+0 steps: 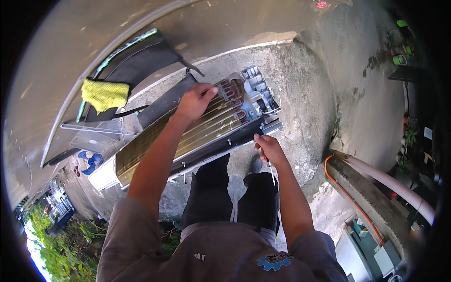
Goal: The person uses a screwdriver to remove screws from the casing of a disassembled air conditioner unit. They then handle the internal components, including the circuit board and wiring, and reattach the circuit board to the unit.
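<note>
An opened indoor air conditioner unit lies slantwise before me, its brassy finned coil (164,136) facing up. Copper pipe bends (230,91) show at the coil's right end, beside a grey plastic end housing (258,84). My left hand (195,102) is over the coil's far edge near those bends, fingers curled and thumb stretched out; what the fingertips hold, if anything, is hidden. Just off the unit's near right corner, my right hand (269,148) is closed round a screwdriver (272,173), whose thin shaft points down toward my leg.
Behind the unit stands a black chair (141,61) with a yellow cloth (104,95) draped on it. A blue fan-like part (91,162) lies on the concrete floor at left. An orange hose (347,192) and a pale pipe (390,183) run along a ledge at right.
</note>
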`<state>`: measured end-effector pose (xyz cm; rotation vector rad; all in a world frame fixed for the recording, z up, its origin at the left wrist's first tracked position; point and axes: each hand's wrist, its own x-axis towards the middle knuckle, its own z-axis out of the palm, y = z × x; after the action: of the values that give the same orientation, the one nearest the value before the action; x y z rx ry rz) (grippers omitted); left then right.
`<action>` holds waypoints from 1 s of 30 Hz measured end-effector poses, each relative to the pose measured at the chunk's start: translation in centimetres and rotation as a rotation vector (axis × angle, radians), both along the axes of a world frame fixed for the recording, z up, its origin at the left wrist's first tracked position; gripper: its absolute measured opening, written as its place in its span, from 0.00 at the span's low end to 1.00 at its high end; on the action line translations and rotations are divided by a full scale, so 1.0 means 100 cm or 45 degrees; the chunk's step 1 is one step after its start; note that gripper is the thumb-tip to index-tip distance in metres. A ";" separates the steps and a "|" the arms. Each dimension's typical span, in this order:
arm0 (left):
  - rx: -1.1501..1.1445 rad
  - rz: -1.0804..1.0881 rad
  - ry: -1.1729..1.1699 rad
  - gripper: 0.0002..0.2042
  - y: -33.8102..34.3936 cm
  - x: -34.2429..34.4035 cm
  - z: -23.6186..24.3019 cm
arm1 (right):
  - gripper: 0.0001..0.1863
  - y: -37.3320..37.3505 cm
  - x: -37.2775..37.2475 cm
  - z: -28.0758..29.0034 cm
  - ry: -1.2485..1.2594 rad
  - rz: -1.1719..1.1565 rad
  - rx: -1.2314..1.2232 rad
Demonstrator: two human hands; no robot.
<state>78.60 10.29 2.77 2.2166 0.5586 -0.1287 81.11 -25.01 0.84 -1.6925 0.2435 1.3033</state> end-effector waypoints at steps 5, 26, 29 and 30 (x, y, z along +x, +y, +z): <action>-0.221 -0.257 0.531 0.34 0.007 0.088 -0.064 | 0.26 0.006 0.000 -0.028 0.228 -0.053 0.069; -0.220 -0.263 0.717 0.34 0.001 0.096 -0.071 | 0.12 0.025 -0.018 -0.033 -0.026 -0.247 0.085; -0.370 -0.375 0.825 0.37 0.011 0.120 -0.076 | 0.10 0.028 -0.010 -0.029 0.042 -0.254 0.076; -0.398 -0.405 0.850 0.38 0.012 0.126 -0.078 | 0.12 0.028 -0.008 -0.027 0.106 -0.269 0.063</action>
<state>91.16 11.47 -5.01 1.9082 0.4842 -1.0742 80.33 -22.24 -1.83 -1.5282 0.4241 1.2128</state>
